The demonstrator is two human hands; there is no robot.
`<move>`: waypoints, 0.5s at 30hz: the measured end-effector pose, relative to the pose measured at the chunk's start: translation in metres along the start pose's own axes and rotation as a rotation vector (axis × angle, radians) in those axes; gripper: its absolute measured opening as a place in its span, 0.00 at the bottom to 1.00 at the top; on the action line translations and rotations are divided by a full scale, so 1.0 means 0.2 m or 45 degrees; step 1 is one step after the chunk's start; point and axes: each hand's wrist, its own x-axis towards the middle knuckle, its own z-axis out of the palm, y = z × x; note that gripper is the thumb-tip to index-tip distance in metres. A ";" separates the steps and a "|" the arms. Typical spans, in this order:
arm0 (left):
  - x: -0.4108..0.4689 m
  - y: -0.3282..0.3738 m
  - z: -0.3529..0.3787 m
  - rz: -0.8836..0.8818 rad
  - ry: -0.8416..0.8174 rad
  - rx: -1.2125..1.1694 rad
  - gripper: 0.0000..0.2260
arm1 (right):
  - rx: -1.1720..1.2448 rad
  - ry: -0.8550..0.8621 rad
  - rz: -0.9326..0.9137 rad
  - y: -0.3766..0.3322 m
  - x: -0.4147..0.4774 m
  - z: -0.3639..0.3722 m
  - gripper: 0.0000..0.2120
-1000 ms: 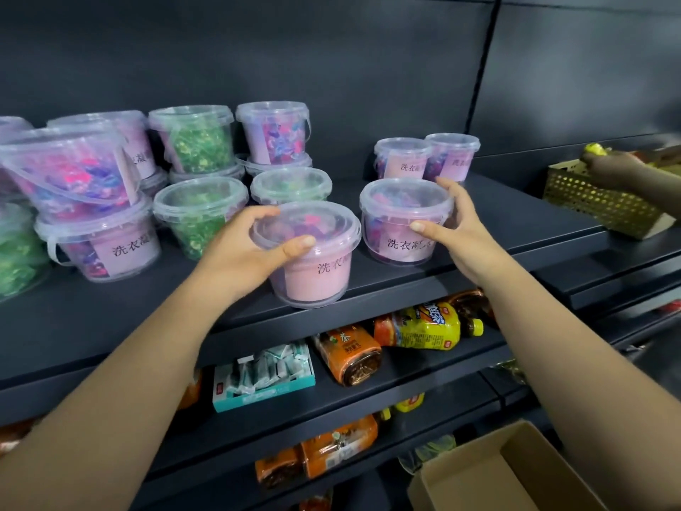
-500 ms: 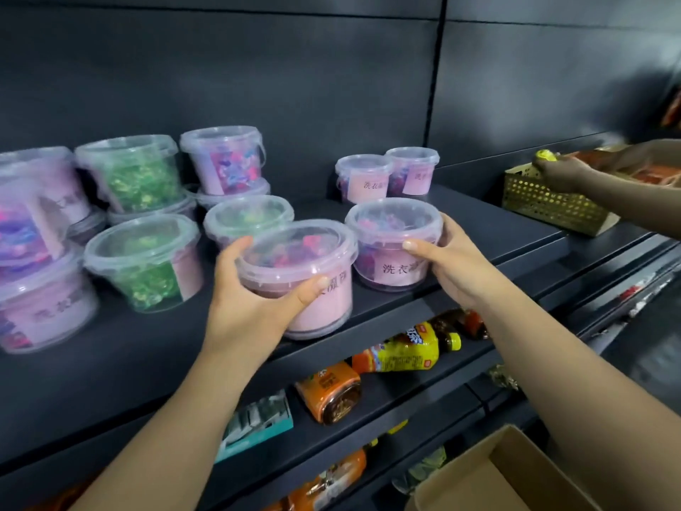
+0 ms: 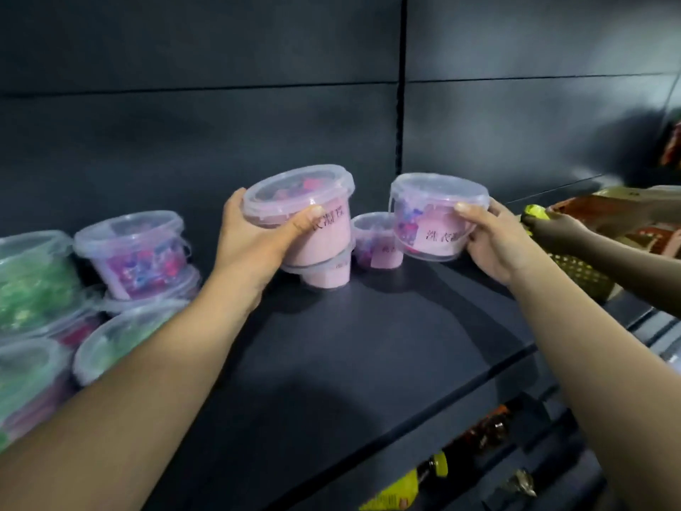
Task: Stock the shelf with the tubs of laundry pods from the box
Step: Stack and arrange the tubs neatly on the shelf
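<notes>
My left hand grips a clear-lidded pink tub of laundry pods, tilted, held just above another pink tub at the back of the dark shelf. In my right hand is a second tub with a pink label, raised over the shelf next to a small tub standing at the back. More tubs of purple pods and green pods are stacked at the left.
Another person's hand holds a yellow item over a yellow basket at the right. Bottles lie on the lower shelf. The shelf's back wall is a dark panel.
Both hands have lifted their tubs from the shelf's front edge and carried them up and back toward the two tubs at the rear. The camera has tilted upward; the cardboard box is out of view.
</notes>
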 end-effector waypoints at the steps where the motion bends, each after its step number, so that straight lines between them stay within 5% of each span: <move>1: 0.06 -0.01 0.03 0.007 0.011 0.006 0.42 | 0.018 0.001 -0.008 0.00 0.07 0.00 0.43; 9: 0.39 -0.20 0.21 -0.071 0.001 0.160 0.50 | -0.020 -0.004 -0.016 0.13 0.55 0.04 0.50; 15: 0.48 -0.39 0.25 -0.146 -0.022 0.223 0.43 | -0.066 -0.090 0.064 0.28 0.76 0.04 0.51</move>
